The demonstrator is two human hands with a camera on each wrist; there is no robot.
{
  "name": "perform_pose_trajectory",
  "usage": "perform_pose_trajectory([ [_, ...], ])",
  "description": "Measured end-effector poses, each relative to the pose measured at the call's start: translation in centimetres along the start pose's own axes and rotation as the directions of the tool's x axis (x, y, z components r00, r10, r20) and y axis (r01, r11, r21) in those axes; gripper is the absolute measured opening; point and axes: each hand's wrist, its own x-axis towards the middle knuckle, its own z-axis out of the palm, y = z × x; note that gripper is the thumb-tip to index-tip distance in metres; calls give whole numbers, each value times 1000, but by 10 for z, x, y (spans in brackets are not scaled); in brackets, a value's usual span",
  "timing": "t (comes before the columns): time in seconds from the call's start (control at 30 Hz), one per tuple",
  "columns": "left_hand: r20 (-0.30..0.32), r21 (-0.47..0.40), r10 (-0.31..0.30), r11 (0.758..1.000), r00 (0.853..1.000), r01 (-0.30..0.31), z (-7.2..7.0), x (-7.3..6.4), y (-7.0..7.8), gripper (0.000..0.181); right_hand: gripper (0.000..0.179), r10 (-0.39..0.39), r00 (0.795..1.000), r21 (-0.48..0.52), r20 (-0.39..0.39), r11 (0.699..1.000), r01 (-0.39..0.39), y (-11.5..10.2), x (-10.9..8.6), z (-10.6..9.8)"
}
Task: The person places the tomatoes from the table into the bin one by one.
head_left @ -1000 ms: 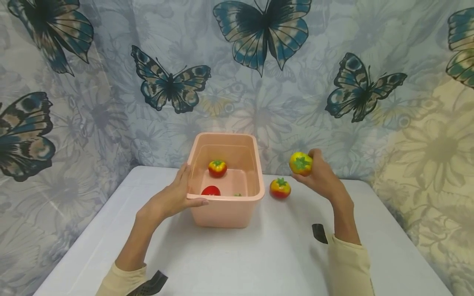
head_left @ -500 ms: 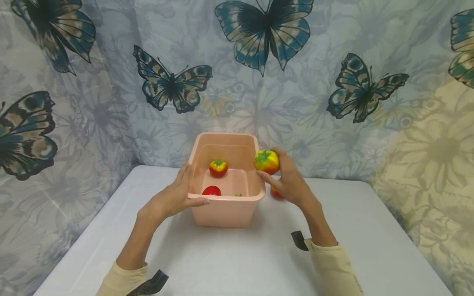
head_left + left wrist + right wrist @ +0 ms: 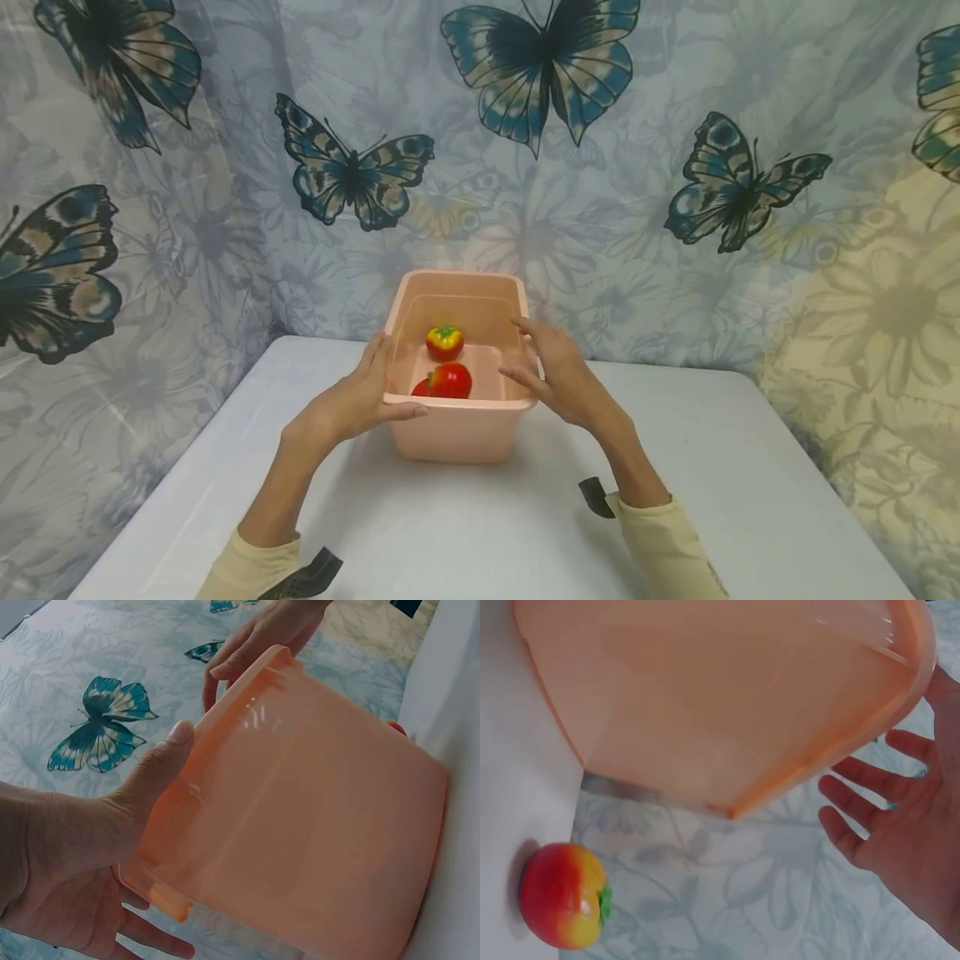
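Note:
A peach-coloured plastic bin (image 3: 457, 433) stands on the table. My left hand (image 3: 352, 396) holds its near left corner, thumb along the front rim and fingers against the left side. Inside lie a red-and-yellow toy fruit with a green leafy top (image 3: 445, 343), a redder toy fruit (image 3: 452, 380) and, partly hidden, another red one (image 3: 421, 389). Over the bin's right rim my right hand (image 3: 566, 375) has its fingers spread, with nothing in them. Another red-and-yellow toy fruit (image 3: 562, 895) sits on the table to the right of the bin; the right hand hides it in the head view.
The white table (image 3: 465, 533) runs back to a wall cloth (image 3: 600, 250) printed with flowers and large butterflies. Black straps (image 3: 307, 575) hang at both sleeves.
My right hand has moved left to the bin and let go of the toy fruit it held, which now lies inside. My left hand stays at the bin's corner.

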Motion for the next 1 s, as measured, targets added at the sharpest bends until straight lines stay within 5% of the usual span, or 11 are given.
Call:
perform_pose_trajectory([
  [0.33, 11, -2, -8, 1000, 1000, 8, 0, 0, 1, 135, 65, 76, 997, 4, -8, 997, -76, 8, -3, -20],
  [0.63, 15, 6, -8, 1000, 1000, 8, -1, -2, 1, 134, 66, 231, 973, -13, 17, 973, -231, 43, -12, -41],
  [0.8, 10, 1, 1, 1000, 1000, -1, -2, -2, 2, 133, 71, 312, 949, 3, 43, 950, -312, 71, -18, -46],
  [1.0, 16, -6, -15, 1000, 1000, 15, -1, -2, 3, 133, 83, 423, 898, 10, 126, 904, -427, 104, -29, -48],
])
